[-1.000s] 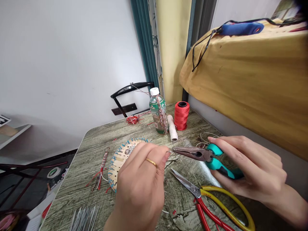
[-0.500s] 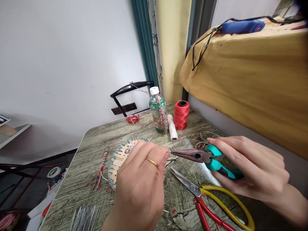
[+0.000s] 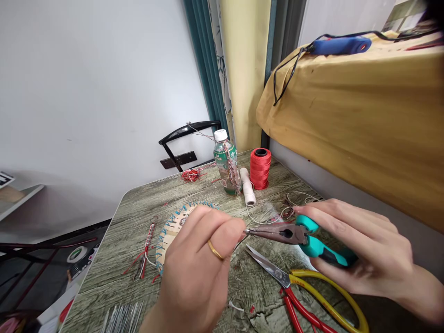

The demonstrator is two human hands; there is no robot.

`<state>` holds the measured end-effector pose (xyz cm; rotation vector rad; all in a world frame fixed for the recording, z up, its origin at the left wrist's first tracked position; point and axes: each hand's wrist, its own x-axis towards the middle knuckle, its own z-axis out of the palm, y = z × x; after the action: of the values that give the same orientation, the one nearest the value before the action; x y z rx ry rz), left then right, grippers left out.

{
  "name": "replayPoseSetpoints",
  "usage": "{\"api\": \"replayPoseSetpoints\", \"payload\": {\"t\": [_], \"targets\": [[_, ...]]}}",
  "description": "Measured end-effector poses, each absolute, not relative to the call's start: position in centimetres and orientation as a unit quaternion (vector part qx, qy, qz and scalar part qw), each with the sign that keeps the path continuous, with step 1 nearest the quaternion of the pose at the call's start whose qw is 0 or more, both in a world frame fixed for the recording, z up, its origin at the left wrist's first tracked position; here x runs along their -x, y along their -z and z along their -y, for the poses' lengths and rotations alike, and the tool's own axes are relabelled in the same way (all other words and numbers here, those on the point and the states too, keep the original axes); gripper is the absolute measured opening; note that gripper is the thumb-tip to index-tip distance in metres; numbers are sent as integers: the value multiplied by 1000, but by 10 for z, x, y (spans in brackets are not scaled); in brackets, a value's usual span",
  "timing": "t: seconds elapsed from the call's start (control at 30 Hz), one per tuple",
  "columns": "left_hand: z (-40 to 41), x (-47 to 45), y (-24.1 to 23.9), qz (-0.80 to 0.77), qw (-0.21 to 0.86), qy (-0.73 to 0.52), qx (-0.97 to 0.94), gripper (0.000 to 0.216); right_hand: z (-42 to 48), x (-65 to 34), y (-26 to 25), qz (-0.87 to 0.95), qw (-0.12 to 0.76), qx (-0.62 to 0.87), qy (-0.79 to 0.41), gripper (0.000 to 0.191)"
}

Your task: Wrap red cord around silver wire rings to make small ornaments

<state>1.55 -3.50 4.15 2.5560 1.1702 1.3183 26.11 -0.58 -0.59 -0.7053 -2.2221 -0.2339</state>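
My left hand (image 3: 201, 273), a gold ring on one finger, is pinched closed on a thin wire that I can barely make out at its fingertips. My right hand (image 3: 360, 249) grips the teal handles of needle-nose pliers (image 3: 287, 233). The pliers' jaws point left and meet my left fingertips. Under my left hand lies a small round woven basket (image 3: 173, 226) with a blue-stitched rim, partly hidden by it.
Scissors (image 3: 301, 291) with red and yellow handles lie below the pliers. At the back of the wooden table (image 3: 138, 208) stand a green bottle (image 3: 227, 162), a white spool (image 3: 247, 186) and a red spool (image 3: 260, 167). A red braided cord (image 3: 147, 243) lies left, metal rods (image 3: 125, 317) near the front edge.
Both hands have dropped slightly lower and the pliers' jaws stay at my left fingertips. The view has shifted a little.
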Motion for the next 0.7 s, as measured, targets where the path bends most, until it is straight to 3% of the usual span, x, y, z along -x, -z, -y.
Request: {"api": "replayPoseSetpoints", "payload": {"t": [0.13,0.23,0.3,0.4,0.47,0.53,0.6,0.7], "targets": [[33,-14,-43,-388,18,-423,-819,25,9,-259,1,877,387,282,48,60],[31,-12,-44,-383,10,-426,-820,25,11,-257,-10,881,357,305,-56,53],[30,-11,-44,-380,19,-428,-820,25,12,-257,-18,877,301,327,-186,40],[29,-15,-45,-398,70,-442,-801,20,9,-258,-22,795,200,316,-477,18],[28,-18,-44,-390,90,-447,-800,20,6,-259,-16,663,146,271,-682,29],[28,-20,-41,-365,84,-457,-807,26,4,-260,-7,541,105,229,-802,44],[29,-19,-37,-355,75,-474,-802,33,3,-260,0,489,99,209,-841,48],[30,-17,-32,-402,61,-506,-761,39,4,-261,2,555,197,220,-777,44]]}}
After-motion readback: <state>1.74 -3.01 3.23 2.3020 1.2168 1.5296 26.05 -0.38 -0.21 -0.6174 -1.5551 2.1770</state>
